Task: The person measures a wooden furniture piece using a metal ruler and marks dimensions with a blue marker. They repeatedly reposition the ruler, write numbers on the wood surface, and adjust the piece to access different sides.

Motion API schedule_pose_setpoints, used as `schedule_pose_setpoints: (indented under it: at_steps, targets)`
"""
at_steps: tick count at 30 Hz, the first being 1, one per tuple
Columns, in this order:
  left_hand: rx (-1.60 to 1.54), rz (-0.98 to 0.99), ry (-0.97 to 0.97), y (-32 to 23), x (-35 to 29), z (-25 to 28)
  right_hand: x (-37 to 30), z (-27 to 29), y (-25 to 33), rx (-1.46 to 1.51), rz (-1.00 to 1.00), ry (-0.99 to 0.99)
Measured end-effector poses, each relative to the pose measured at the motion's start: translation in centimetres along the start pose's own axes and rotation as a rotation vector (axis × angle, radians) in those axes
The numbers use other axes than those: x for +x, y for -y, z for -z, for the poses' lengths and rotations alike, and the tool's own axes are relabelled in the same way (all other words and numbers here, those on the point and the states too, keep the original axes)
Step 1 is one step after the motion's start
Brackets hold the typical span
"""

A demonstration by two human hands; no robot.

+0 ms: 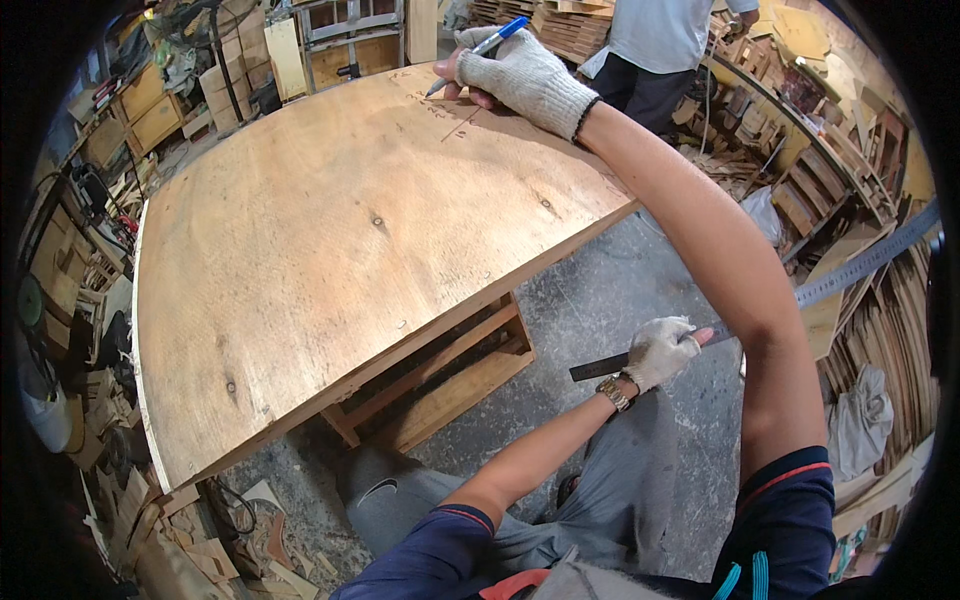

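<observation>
R hand (525, 80), knit glove, fingers pinching slim blue/grey pen (500, 35), tip aimed near-L, at far part of knotty plywood board (290, 240). L hand (663, 355), gloved, fingers round long flat metal ruler (850, 273), running near-L to far-R above grey concrete floor (580, 290); wood stacks (875, 345) at R.

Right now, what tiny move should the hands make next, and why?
Maybe a short stroke with the right hand: its marker points tip-down at the wooden board, close to the handwritten marks. The left hand holds the metal ruler away from those marks, so it seems out of the way.
</observation>
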State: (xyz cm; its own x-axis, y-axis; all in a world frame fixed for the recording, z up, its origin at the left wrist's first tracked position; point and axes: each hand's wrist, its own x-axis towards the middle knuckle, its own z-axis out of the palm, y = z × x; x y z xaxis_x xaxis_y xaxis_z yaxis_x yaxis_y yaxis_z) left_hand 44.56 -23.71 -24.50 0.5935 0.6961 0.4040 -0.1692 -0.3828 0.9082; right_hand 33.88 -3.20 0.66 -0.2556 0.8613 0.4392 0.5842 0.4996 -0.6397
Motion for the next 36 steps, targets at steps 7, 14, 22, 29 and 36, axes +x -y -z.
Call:
schedule_pose_setpoints:
  at_steps: [7,14,22,29,36]
  targets:
    - [0.004,-0.001,-0.043,0.4,0.1,-0.3,-0.3,-0.3,0.3,0.021,-0.008,-0.048]
    - [-0.047,0.006,-0.044,0.7,0.2,-0.5,0.8,0.3,-1.5,0.042,-0.223,-0.275]
    - [-0.067,0.057,-0.003,0.5,0.2,-0.2,0.8,0.3,-1.5,-0.013,-0.230,-0.276]
    - [-0.048,0.059,-0.007,0.2,0.2,0.1,0.8,0.2,-1.8,0.097,-0.215,-0.270]
    - [-0.030,0.063,-0.013,0.0,0.1,0.4,0.5,0.2,-1.5,0.064,-0.217,-0.241]
